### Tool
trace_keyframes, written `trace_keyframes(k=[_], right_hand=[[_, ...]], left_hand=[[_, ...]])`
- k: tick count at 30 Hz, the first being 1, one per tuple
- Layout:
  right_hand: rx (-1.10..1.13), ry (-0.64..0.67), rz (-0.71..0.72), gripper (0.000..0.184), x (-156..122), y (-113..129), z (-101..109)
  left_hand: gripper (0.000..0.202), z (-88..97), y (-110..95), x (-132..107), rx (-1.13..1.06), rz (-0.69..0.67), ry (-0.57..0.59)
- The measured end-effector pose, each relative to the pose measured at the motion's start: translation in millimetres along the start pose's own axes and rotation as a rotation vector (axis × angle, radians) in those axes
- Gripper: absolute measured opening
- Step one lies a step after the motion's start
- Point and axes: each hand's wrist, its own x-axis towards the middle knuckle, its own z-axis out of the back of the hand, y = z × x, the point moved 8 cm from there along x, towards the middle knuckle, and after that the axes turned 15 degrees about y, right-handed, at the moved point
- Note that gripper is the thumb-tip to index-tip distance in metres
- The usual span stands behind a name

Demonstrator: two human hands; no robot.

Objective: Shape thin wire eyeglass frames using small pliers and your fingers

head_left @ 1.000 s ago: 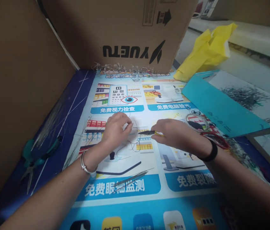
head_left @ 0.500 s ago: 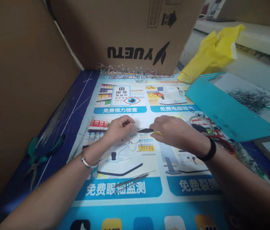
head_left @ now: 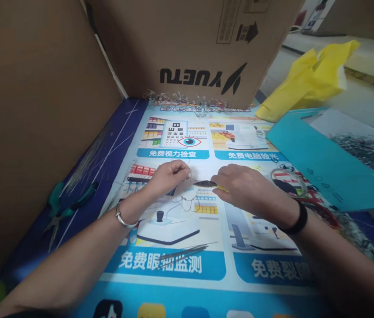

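Wire (head_left: pixel 184 203) lies in the middle of it all. It is thin, bent into little loops, and rests on the bright poster (head_left: pixel 173 265) that covers the counter. The left hand (head_left: pixel 169 176) pinches one end of the wire with its fingertips. The right hand (head_left: pixel 240 187) is closed around small pliers (head_left: pixel 206 183) with a yellow handle. The dark tip of the pliers points at the left hand, right by the wire. The two hands are near each other, with a small gap between them. A silver bangle (head_left: pixel 122 219) is on the left wrist and a black band (head_left: pixel 299 219) is on the right wrist.

A big cardboard box (head_left: pixel 190 44) stands at the far edge of the poster, and a row of tiny wire bits (head_left: pixel 187 98) lies along its foot. A tall cardboard wall (head_left: pixel 24 110) closes off the left side. Green pliers (head_left: pixel 64 207) lie beside it on the dark blue part of the counter. A small bunch of straight wires (head_left: pixel 187 252) lies on the poster, closer to the person than the hands. A blue-green sheet (head_left: pixel 322 163) lies just past the right hand, with a wire ring (head_left: pixel 288 176) at its near edge. Farther right is a heap of wire scraps (head_left: pixel 369 148). A yellow bag (head_left: pixel 309 79) lies behind the sheet, beside the box. Both arms cover parts of the poster.
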Motion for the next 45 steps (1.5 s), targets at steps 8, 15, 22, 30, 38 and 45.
trace_keyframes(k=[8, 15, 22, 30, 38, 45], right_hand=[[0.067, 0.02, -0.031, 0.023, 1, -4, -5], [0.188, -0.017, -0.033, 0.027, 4, -11, -14], [0.357, 0.023, -0.041, 0.027, 5, -18, -20], [0.499, 0.088, -0.024, 0.028, 10, -18, -28], [0.418, 0.068, -0.043, 0.026, 5, -22, -23], [0.339, 0.075, -0.051, 0.027, 3, -19, -18]], left_hand=[[0.017, 1.6, 3, -1, -0.07, -0.02, -0.02], [0.019, 2.4, 5, -2, -0.093, -0.015, -0.093], [0.018, 2.1, 8, -6, -0.136, -0.009, -0.166], [0.013, 4.9, 12, -8, -0.197, -0.013, -0.247], [0.011, 3.8, 10, -6, -0.231, -0.013, -0.221], [0.013, 2.7, 3, -5, -0.215, -0.049, -0.16]])
